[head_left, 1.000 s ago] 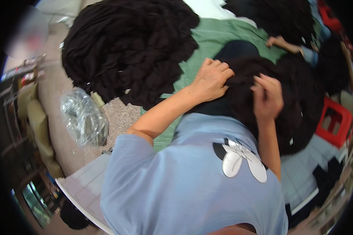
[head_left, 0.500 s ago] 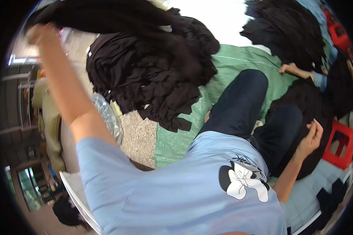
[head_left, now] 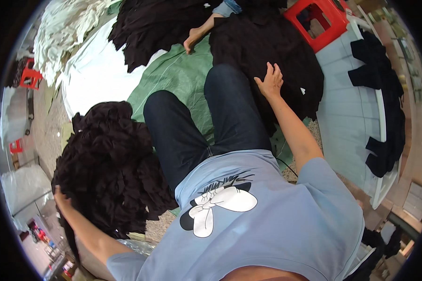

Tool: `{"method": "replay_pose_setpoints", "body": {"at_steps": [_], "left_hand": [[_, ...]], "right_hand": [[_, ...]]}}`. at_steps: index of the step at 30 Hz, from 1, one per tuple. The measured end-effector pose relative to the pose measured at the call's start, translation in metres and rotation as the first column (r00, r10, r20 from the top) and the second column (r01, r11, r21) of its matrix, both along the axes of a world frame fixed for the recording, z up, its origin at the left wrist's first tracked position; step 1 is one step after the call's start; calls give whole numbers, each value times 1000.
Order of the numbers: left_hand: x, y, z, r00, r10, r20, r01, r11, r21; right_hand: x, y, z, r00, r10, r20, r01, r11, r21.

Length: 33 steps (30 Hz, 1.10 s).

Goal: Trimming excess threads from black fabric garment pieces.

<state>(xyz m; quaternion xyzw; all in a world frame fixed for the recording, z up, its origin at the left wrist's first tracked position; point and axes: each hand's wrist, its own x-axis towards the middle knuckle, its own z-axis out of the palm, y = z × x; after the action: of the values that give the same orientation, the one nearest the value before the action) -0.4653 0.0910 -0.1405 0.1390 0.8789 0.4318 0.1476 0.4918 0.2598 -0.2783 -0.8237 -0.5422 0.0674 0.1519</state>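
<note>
My left hand [head_left: 61,197] reaches out to the lower left and grips the edge of a big heap of black cloth pieces [head_left: 112,164] beside my left leg. Dark cloth partly hides its fingers. Spread flat, my right hand [head_left: 270,79] rests on another black cloth pile [head_left: 267,42] just past my right knee and holds nothing. My legs in dark jeans [head_left: 211,117] stretch over a green tarp [head_left: 178,75].
Another person's hand [head_left: 192,40] rests on the tarp by a further black pile [head_left: 150,23]. A red plastic stool [head_left: 319,18] stands at the top right. Black cloth [head_left: 380,93] lies on a pale board at right. White fabric [head_left: 61,33] and clear bags [head_left: 23,187] sit left.
My left arm swung a bundle of black cloth from overhead down onto the heap at my left. My right hand moved forward onto the black pile by my knee.
</note>
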Motion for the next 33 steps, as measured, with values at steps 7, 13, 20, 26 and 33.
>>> {"method": "replay_pose_setpoints", "body": {"at_steps": [7,13,20,26,33], "left_hand": [[225,46,-80,891,-274,362,222,959,178],[375,7,-94,773,-433,464,477,879,25],[387,-106,-143,789,-374,487,539,802,-258],[391,-170,-132,843,-297,449,518,674,-527],[404,-133,-141,815,-224,534,499,739,-452]], "right_hand": [[5,17,-60,985,-172,24,173,955,-243],[-82,13,-93,987,154,-38,-159,961,-227],[-86,-4,-159,912,387,139,-346,904,-250],[-33,29,-140,790,460,404,-516,856,35],[21,41,-90,995,39,96,-49,994,101]]}}
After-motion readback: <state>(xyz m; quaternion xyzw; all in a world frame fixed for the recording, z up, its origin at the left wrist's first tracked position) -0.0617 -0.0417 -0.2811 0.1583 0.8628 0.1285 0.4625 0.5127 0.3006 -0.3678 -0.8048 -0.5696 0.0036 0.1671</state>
